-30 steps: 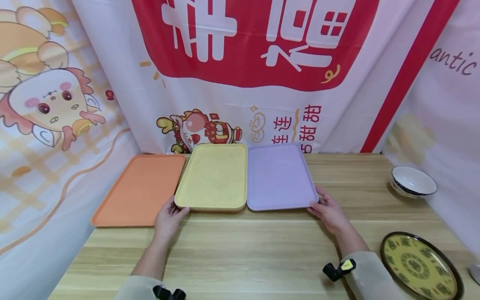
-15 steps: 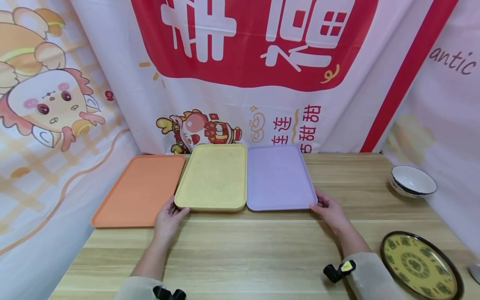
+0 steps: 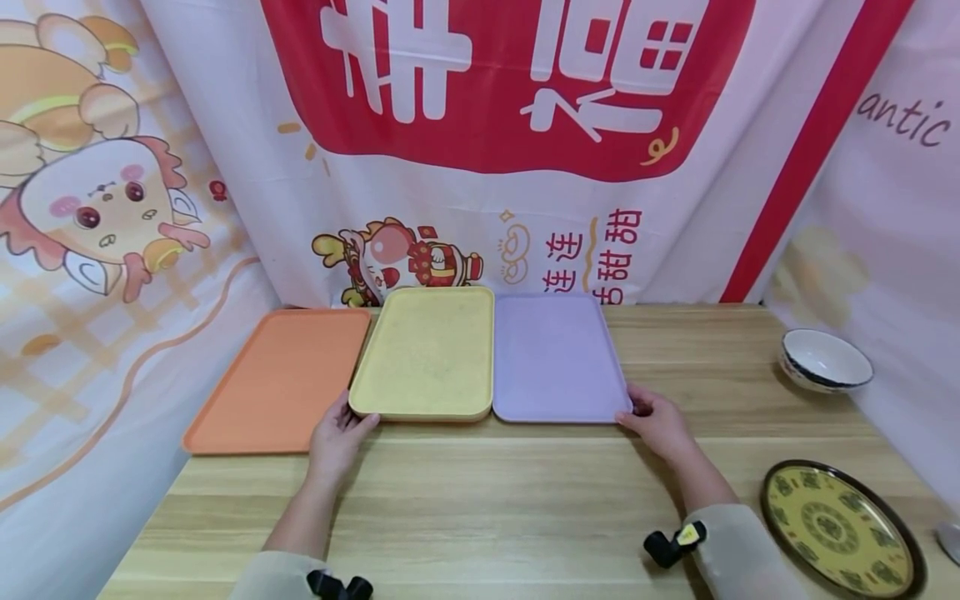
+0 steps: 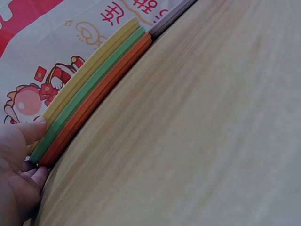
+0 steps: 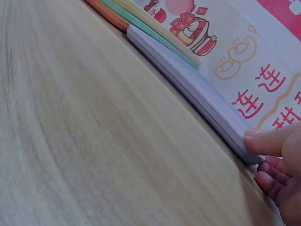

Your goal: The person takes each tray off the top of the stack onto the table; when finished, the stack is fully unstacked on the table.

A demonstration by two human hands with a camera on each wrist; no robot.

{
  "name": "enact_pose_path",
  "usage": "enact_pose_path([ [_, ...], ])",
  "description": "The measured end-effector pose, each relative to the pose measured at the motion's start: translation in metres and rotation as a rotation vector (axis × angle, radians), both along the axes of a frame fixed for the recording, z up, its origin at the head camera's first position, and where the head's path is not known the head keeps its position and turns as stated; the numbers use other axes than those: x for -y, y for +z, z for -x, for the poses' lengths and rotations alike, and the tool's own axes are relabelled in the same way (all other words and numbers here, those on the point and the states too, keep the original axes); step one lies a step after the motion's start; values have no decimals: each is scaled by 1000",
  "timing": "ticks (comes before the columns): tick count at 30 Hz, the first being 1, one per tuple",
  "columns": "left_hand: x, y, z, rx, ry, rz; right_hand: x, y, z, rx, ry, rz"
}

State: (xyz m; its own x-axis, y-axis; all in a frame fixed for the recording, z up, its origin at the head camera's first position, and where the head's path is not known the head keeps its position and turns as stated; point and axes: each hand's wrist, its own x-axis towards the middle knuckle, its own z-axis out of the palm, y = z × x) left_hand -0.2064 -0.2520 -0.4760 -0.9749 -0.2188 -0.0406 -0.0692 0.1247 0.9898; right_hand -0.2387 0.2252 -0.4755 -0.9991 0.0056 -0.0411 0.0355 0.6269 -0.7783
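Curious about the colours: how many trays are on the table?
4 at least: orange tray left, yellow tray middle atop a green tray, purple tray right; more may hide beneath.

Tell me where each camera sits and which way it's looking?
Head: up high, facing down at the wooden table; both forearms, left hand and right hand show.
Left wrist: low by the table, looking along the yellow tray stack's edge; thumb and fingers show.
Right wrist: low, looking along the purple tray; fingertips show.
All three share the trays.
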Motion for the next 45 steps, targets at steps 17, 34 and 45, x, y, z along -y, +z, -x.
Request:
enact_pose_path([
  [17,1,-1,0,-8,8,-17,90,33,12,-154,34,110],
  [34,2,0,0,-7,1,-6,184,15,19,-86,170,136],
  [45,2,-1,-1,-2,2,-5,195,15,21,-76,186,117],
])
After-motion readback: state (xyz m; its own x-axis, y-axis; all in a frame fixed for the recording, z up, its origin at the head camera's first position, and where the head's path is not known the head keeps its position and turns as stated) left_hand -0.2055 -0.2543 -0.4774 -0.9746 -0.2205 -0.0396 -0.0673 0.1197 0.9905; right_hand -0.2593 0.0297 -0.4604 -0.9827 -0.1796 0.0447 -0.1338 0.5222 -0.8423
